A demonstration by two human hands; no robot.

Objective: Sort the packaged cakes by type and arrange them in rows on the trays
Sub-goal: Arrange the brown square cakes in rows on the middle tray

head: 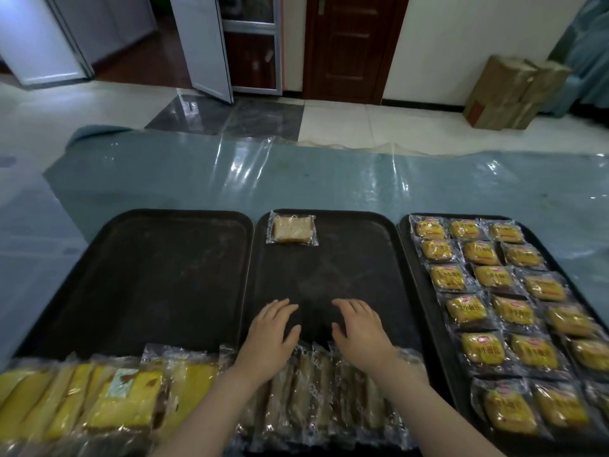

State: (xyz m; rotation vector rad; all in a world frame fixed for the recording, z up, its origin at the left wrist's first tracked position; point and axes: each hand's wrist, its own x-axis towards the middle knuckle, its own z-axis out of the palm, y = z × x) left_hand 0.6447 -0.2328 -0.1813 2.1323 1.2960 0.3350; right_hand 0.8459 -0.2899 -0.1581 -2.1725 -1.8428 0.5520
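Three dark trays side by side on the counter (197, 179). Right tray (403, 245) is filled with rows of yellow packaged cakes (481, 252). Middle tray (329, 265) holds one pale cake slice (292, 228) at its far left corner; left tray (148, 275) is bare beyond the near stacks. I read this as the start of the pale row. My left hand (272, 328) and right hand (359, 326) hover, grip spread, holding nothing, over the near stack of pale slices (313, 390); yellow slices (108, 397) wait on the left. Next move, I judge: pinch one pale packet, set it just beside the first.
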